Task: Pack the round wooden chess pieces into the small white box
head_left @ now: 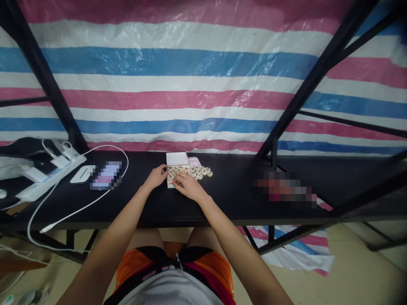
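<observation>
Round cream xiangqi pieces (202, 171) with dark characters lie in and beside a small white box (169, 185) on the black table. The flap-like white lid (177, 159) is at the box's far side. At the box's left edge, my left hand (155, 176) has its fingers curled against the side, holding it. My right hand (188, 185) reaches over the near part of the box, fingers bent down on a piece among the others. It hides some of the pieces and part of the box. Several loose pieces are gathered just right of the box.
A pinkish printed paper (194, 162) lies behind the pieces. On the left are a blurred phone (107, 175), a white device (83, 173), a power strip (51, 178) and a white cable (76, 206). A blurred reddish object (282, 188) lies right. Black metal posts (305, 84) slant upward.
</observation>
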The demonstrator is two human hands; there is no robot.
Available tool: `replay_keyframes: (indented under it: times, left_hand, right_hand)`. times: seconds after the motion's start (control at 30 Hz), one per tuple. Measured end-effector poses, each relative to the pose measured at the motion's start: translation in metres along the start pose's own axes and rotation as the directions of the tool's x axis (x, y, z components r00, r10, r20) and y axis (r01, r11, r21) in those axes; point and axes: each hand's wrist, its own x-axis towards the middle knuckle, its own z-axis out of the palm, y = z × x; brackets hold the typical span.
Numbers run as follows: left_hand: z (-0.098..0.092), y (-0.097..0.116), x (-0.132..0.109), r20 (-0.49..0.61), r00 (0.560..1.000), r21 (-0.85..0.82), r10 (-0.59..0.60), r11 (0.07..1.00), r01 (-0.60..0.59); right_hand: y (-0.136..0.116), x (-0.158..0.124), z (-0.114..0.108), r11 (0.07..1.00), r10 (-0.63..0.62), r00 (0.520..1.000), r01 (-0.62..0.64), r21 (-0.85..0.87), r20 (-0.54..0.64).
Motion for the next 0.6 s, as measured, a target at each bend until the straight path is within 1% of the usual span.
replay_keyframes:
  times: [0.13,0.2,0.23,0.27,0.3,0.33,0.37,0.43,0.47,0.5,0.53,0.57,0.6]
  left_hand:
    - [0.001,-0.001,0.0,-0.003,1.0,-0.007,0.003,1.0,-0.003]
    - [0.001,-0.003,0.001,-0.008,1.0,-0.013,0.012,1.0,-0.013]
    - [0.002,-0.004,0.002,-0.007,1.0,-0.012,0.014,1.0,-0.014]
    - [0.002,-0.004,0.003,-0.005,1.0,-0.008,0.012,1.0,-0.012]
    - [0.002,-0.005,0.003,-0.002,1.0,-0.004,0.008,1.0,-0.008]
    - [0.002,-0.006,0.004,0.003,1.0,-0.002,0.005,1.0,-0.005]
    - [0.002,-0.006,0.004,0.008,1.0,-0.001,0.004,1.0,-0.004]
    - [0.002,-0.006,0.004,0.014,1.0,-0.002,0.003,1.0,-0.003]
    - [0.002,-0.006,0.004,0.015,1.0,-0.006,0.005,1.0,-0.005]
    - [0.002,-0.006,0.004,0.015,1.0,-0.01,0.006,1.0,-0.005]
    - [0.002,-0.006,0.004,0.017,1.0,-0.014,0.003,1.0,-0.003]
    - [0.002,-0.006,0.004,0.019,1.0,-0.018,0.0,1.0,0.0]
    - [0.002,-0.006,0.004,0.02,1.0,-0.021,-0.002,1.0,0.003]
  right_hand:
    - [0.002,0.0,-0.002,0.994,0.06,0.998,-0.058,0.094,-0.018]
    - [0.006,-0.001,-0.007,0.989,0.118,0.99,-0.111,0.095,-0.077]
    - [0.009,-0.002,-0.01,0.984,0.164,0.979,-0.154,0.093,-0.121]
    - [0.014,-0.004,-0.015,0.973,0.227,0.958,-0.214,0.09,-0.177]
    - [0.02,-0.007,-0.019,0.953,0.303,0.923,-0.29,0.089,-0.238]
    - [0.026,-0.01,-0.024,0.92,0.39,0.869,-0.383,0.085,-0.305]
    - [0.033,-0.014,-0.029,0.872,0.474,0.795,-0.483,0.077,-0.379]
    - [0.045,-0.024,-0.037,0.736,0.612,0.617,-0.673,0.071,-0.494]
    - [0.05,-0.028,-0.039,0.659,0.668,0.542,-0.749,0.067,-0.51]
    - [0.054,-0.033,-0.041,0.586,0.72,0.485,-0.808,0.059,-0.496]
    - [0.056,-0.037,-0.042,0.525,0.76,0.444,-0.85,0.046,-0.474]
    - [0.058,-0.039,-0.042,0.48,0.793,0.42,-0.877,0.028,-0.441]
    - [0.058,-0.041,-0.041,0.452,0.817,0.409,-0.892,0.012,-0.406]
